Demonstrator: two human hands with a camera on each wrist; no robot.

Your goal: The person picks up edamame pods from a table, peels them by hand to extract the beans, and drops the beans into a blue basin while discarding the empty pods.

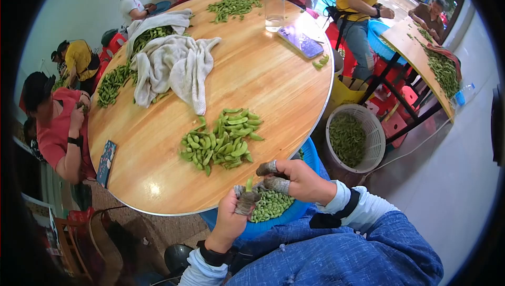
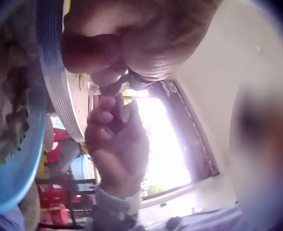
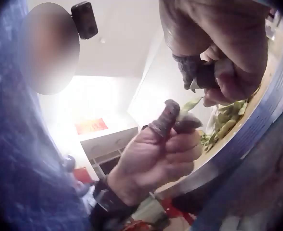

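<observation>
Near the table's front edge, my left hand pinches a green bean pod between covered thumb and finger. The pod's tip points up in the head view and also shows in the right wrist view. Close beside it is my right hand, its covered thumb and forefinger apart and the other fingers curled. Grey, stained finger covers are worn on both hands. Below them a blue basin holds shelled green beans. A heap of unshelled pods lies on the table just beyond the hands.
The round wooden table also carries a white towel over more pods, a water bottle, a phone and a dark patterned case. A white basket of pods stands at right. Several people sit around.
</observation>
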